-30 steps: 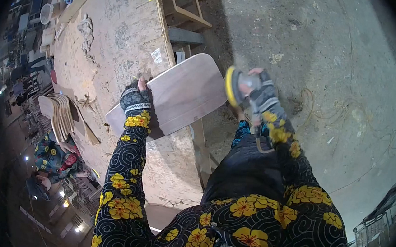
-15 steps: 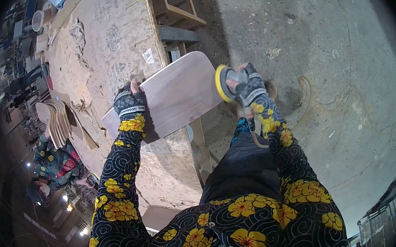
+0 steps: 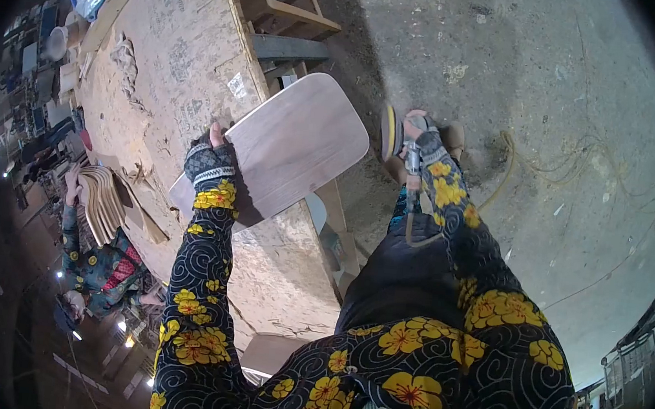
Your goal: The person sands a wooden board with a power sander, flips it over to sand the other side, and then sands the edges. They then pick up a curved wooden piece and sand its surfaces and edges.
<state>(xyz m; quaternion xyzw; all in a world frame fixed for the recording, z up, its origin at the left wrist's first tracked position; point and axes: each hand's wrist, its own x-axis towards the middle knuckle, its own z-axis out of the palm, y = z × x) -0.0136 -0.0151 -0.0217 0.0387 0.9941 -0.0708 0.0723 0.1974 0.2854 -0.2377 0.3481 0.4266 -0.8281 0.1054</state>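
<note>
A flat wooden panel with rounded corners lies on the workbench, its right end jutting past the bench edge. My left hand, in a grey patterned fingerless glove, grips the panel's left long side, the thumb showing and the other fingers mostly hidden. In a matching glove, my right hand is closed around an air sander with a yellow-rimmed round pad. The sander is tipped on its side, apart from the panel's right end. Its hose loops below my wrist.
The worn plywood workbench carries a crumpled rag and a stack of curved wooden pieces. A co-worker is beyond the stack, one hand on it. A wooden frame stands beside the bench. Hose coils lie on the concrete floor.
My right hand has drawn the sander right, away from the panel's end, and turned its pad more upright. The left thumb has shifted slightly. The co-worker's hand now shows on the stack.
</note>
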